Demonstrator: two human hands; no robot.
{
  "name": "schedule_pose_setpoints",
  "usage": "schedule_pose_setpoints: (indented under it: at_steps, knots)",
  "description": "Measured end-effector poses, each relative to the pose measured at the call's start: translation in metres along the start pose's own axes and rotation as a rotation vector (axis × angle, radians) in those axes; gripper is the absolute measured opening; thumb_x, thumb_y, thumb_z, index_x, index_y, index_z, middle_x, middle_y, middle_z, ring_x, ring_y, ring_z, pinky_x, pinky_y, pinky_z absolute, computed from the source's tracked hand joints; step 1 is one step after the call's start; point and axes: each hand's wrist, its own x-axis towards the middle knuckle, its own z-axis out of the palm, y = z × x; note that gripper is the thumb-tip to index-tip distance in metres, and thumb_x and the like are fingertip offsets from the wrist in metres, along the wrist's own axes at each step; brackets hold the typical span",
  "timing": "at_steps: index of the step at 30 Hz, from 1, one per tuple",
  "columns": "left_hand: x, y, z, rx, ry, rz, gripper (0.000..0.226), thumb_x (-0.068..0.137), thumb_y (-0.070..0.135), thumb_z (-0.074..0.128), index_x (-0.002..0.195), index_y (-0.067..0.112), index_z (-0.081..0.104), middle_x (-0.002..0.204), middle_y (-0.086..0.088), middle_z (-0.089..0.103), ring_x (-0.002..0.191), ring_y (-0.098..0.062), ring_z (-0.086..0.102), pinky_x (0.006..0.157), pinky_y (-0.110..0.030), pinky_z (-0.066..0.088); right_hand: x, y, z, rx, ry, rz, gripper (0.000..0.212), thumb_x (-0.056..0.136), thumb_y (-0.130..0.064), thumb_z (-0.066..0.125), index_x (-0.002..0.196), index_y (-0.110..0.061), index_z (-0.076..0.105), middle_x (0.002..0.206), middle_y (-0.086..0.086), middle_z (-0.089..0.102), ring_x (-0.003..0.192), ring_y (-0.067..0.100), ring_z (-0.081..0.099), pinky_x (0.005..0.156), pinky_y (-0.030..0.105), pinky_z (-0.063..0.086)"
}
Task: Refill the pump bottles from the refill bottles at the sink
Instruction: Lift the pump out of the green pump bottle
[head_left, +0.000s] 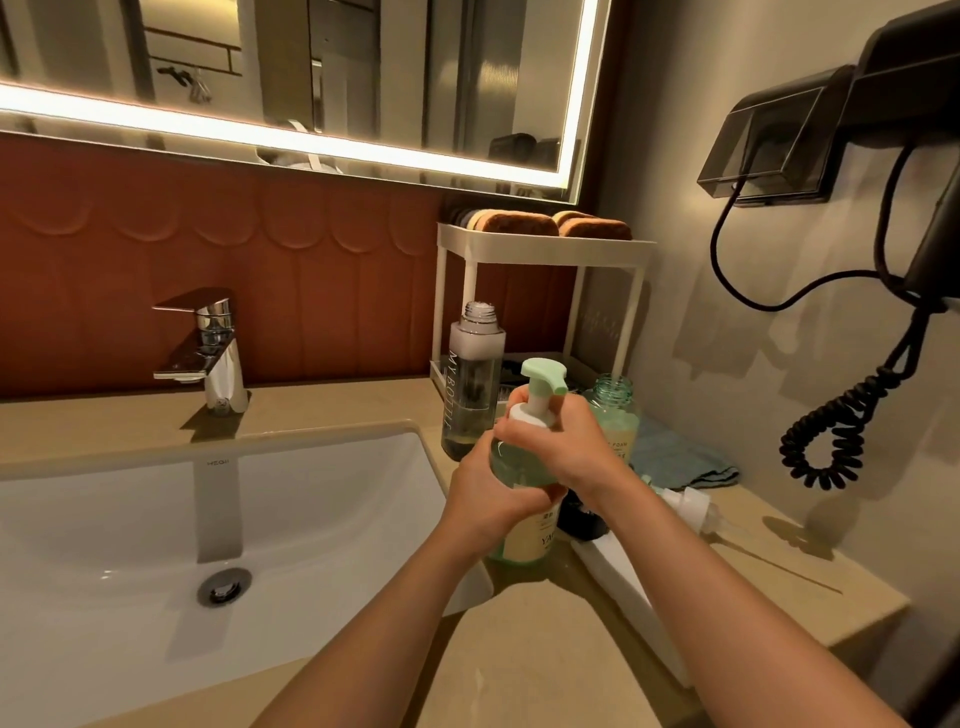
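A green pump bottle (524, 538) with a pale yellow label stands on the counter right of the sink. My left hand (485, 493) grips its body. My right hand (558, 439) curls round the white collar under the mint pump head (545, 378). Behind them stands a tall clear bottle (471, 374) with no cap, marked "MY BOTTLE". A second green bottle (615, 418) with an open neck stands just right of my right hand. A loose white pump with its tube (698, 512) lies on the counter to the right.
The white sink (156, 519) and chrome tap (213, 353) lie to the left. A white two-tier rack (545, 249) with sponges stands at the back. A blue cloth (675, 457) lies by the wall, where a black hairdryer with coiled cord (831, 436) hangs. A small black object (582, 517) sits beside the bottle.
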Motion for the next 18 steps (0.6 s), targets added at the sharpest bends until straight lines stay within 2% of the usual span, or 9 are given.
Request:
schedule_pose_setpoints:
  at_steps: [2,4,6,9,15,18]
  knots:
    - [0.0,-0.001,0.001,-0.01,0.006,0.001,0.068,0.068,0.016,0.078,0.127,0.025,0.044,0.115,0.003,0.059,0.111,-0.017,0.055,0.095,-0.04,0.048,0.002,0.0,-0.003,0.039,-0.04,-0.001,0.021,0.08,-0.005,0.068,0.08,-0.021,0.054,0.075,-0.006,0.057,0.069,0.006,0.057,0.055,0.008,0.046]
    - [-0.001,-0.003,0.003,-0.019,0.025,-0.002,0.069,0.069,0.017,0.078,0.128,0.025,0.043,0.116,0.003,0.059,0.111,-0.017,0.054,0.094,-0.04,0.048,0.004,0.003,-0.005,0.051,-0.075,-0.011,0.02,0.079,-0.003,0.068,0.079,-0.019,0.056,0.077,-0.004,0.059,0.072,0.006,0.059,0.06,0.011,0.049]
    - [-0.002,-0.004,0.005,-0.024,0.039,0.002,0.071,0.069,0.018,0.078,0.13,0.026,0.041,0.119,0.003,0.058,0.112,-0.016,0.053,0.094,-0.038,0.048,0.006,0.006,-0.007,0.052,-0.103,-0.023,0.019,0.078,-0.004,0.069,0.079,-0.019,0.058,0.081,0.001,0.061,0.077,0.007,0.06,0.068,0.019,0.052]
    - [-0.004,-0.004,0.007,-0.03,0.048,0.018,0.067,0.071,0.02,0.078,0.125,0.031,0.04,0.119,0.006,0.055,0.112,-0.014,0.051,0.093,-0.035,0.046,0.009,0.01,-0.01,0.078,-0.15,-0.033,0.019,0.07,-0.01,0.073,0.079,-0.02,0.06,0.086,0.006,0.063,0.086,0.017,0.062,0.082,0.034,0.051]
    - [-0.004,-0.005,0.007,-0.043,0.046,0.036,0.067,0.072,0.022,0.077,0.126,0.032,0.04,0.117,0.009,0.055,0.11,-0.012,0.051,0.083,-0.025,0.043,0.016,0.014,-0.016,0.098,-0.238,-0.026,0.023,0.064,-0.011,0.071,0.083,-0.018,0.061,0.078,-0.002,0.068,0.093,0.02,0.065,0.091,0.042,0.05]
    - [-0.002,-0.008,0.007,-0.054,0.029,0.03,0.069,0.072,0.024,0.078,0.129,0.031,0.04,0.122,0.006,0.055,0.113,-0.013,0.051,0.086,-0.028,0.043,0.018,0.014,-0.017,0.114,-0.266,-0.034,0.022,0.064,-0.009,0.07,0.082,-0.017,0.061,0.077,-0.002,0.068,0.09,0.019,0.065,0.09,0.04,0.051]
